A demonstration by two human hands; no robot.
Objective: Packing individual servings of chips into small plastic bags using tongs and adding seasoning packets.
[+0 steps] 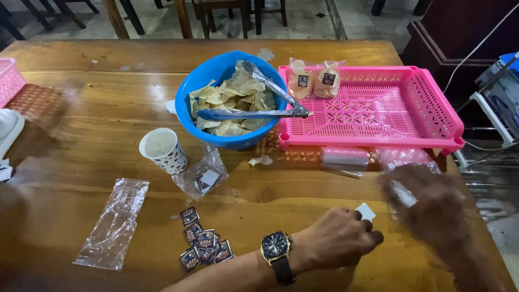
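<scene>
My left hand (338, 238), with a dark wristwatch (275, 249) on the wrist, is closed on a small white card (366, 211) near the table's front right. My right hand (432, 208) is blurred just to its right and grips a clear plastic bag (405, 162) that reaches up toward the pink tray. A pile of several small dark printed labels (203, 243) lies left of my left forearm.
A blue bowl (216, 70) of pale chips holds metal tongs (259, 111). The pink tray (432, 108) carries two filled packets (313, 78). A spotted paper cup (162, 150), clear bags (113, 224) (201, 176), a bag roll (346, 158) and a pink basket (8, 78) lie on the wooden table.
</scene>
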